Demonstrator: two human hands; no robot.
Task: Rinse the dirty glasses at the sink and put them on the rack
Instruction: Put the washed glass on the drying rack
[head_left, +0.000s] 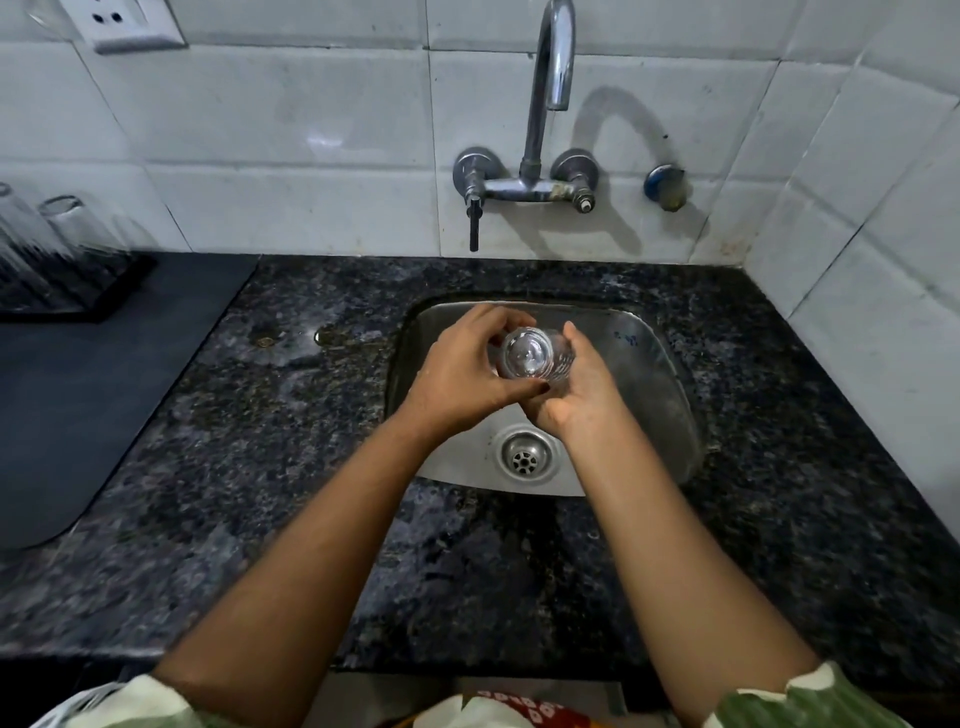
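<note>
While over the sink (660, 364), both hands (left hand (462, 374), right hand (576, 389)) gripping glass (530, 356), seemingly unlabelled

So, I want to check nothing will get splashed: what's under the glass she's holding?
Under the glass, held by the left hand and right hand, lies bare steel sink. The hands cover the basin directly below it.

Light is moderate and fairly even, coming from upper left: the tap (551, 98) throws a soft shadow to its right on the tiled wall (311, 130). Dark worktop (260, 467) reads dim and a bit mushy, with small glare patches on the sink (670, 405) steel. Strong wide-angle bending at edges; upturned glasses (47, 244) at far left are smeared.
</note>
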